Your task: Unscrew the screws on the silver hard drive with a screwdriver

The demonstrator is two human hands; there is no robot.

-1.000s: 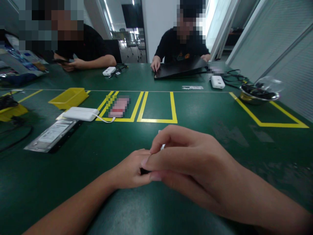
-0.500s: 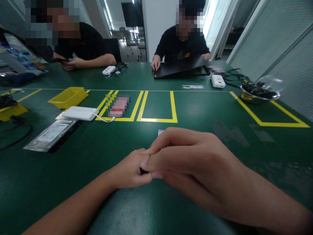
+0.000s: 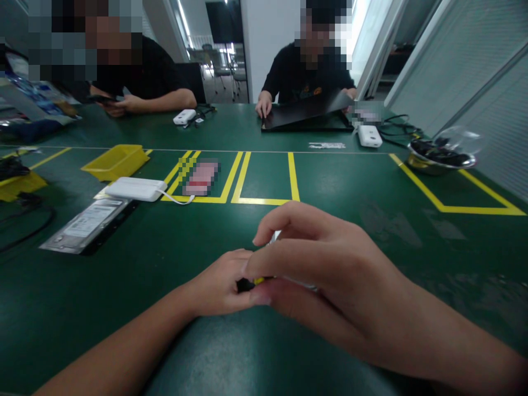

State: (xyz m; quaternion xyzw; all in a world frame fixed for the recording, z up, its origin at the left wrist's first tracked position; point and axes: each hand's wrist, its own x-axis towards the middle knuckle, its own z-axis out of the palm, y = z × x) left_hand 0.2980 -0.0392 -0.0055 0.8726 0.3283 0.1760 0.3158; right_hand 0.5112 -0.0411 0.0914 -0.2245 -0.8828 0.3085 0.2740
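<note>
The small yellow piece sits between my left hand and curled right hand. I cannot tell whether either grips it. Step in hand: apparently two-handed fingertip work; the next move likely calls for steadiness.

Right of the white power bank and nearer us, our left hand and right hand hold a small item, black and yellow, mostly hidden. Just behind the power bank, we have a yellow bin; just in front, a labelled silver slab; right, a cabled pink item; far right, a metal bowl.
</note>
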